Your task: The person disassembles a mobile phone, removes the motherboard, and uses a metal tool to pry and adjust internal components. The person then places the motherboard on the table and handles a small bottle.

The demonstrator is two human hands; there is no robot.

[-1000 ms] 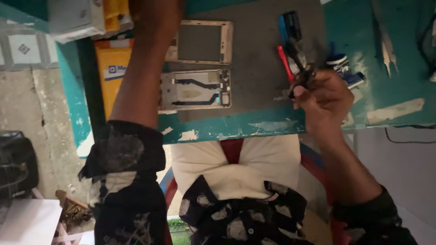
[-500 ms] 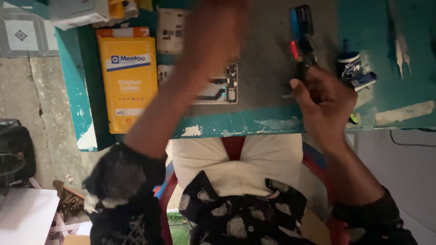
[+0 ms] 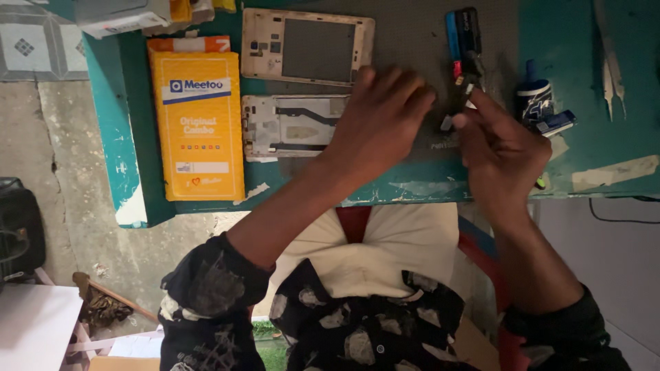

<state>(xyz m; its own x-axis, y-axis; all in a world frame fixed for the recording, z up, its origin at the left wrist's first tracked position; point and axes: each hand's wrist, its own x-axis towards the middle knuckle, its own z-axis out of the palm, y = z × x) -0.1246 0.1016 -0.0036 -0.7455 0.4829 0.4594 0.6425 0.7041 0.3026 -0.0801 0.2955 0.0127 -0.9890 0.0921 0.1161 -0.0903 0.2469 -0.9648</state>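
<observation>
The right hand [image 3: 498,148] is pinching a small dark tool [image 3: 459,103] by its tip, while the left hand [image 3: 378,120], fingers loosely spread, is resting over the phone frame [image 3: 292,127] on the bench [image 3: 584,103]. Steadying that frame flat and keeping the tool's grip light probably serves best.

A flat yellow box [image 3: 199,120] with an orange top and white label lies well left of both hands, on the green table [image 3: 605,103].

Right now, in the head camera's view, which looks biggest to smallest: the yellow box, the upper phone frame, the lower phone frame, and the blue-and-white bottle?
1. Yellow box, clearly largest.
2. Upper phone frame.
3. Lower phone frame; the left hand covers its right end, so its rank against the upper frame is unsure.
4. Blue-and-white bottle, smallest.
</observation>
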